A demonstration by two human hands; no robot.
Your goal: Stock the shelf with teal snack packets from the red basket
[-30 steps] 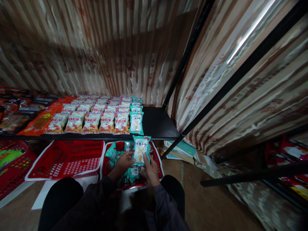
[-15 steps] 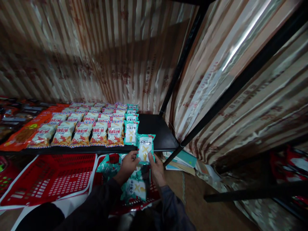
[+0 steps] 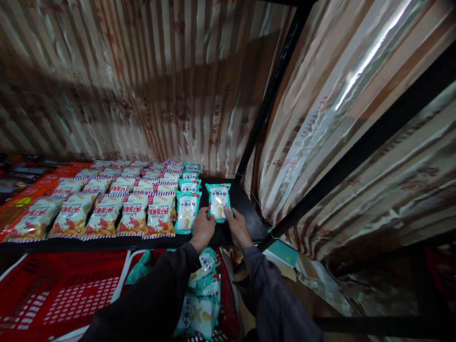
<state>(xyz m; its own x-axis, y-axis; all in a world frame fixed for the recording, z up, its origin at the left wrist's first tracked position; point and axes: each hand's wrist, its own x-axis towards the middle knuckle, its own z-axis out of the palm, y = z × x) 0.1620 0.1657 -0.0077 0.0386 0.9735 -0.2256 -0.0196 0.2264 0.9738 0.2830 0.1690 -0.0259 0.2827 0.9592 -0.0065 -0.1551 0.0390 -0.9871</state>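
Observation:
Between both hands, a teal-and-white snack bag (image 3: pixel 218 202) is held upright over the black shelf (image 3: pixel 249 209). My left hand (image 3: pixel 204 229) grips its lower left side, and my right hand (image 3: pixel 238 228) pinches the lower right with the thumb on the front. Just left of it stands a column of matching teal snack bags (image 3: pixel 187 211), one behind another. More of these teal bags (image 3: pixel 201 313) lie loose in a red basket (image 3: pixel 228 304) below my forearms.
Rows of white snack bags with striped edges (image 3: pixel 133 213) fill the shelf to the left, beside orange packs (image 3: pixel 35 187). Another red basket (image 3: pixel 64 294) sits below them. A black post (image 3: pixel 272 90) and a slanting black bar (image 3: pixel 342 156) frame the right side, before striped curtains (image 3: pixel 160 80).
Both hands have carried the teal snack bag forward from the shelf's front edge to above the shelf surface, beside the teal column. The view has shifted slightly.

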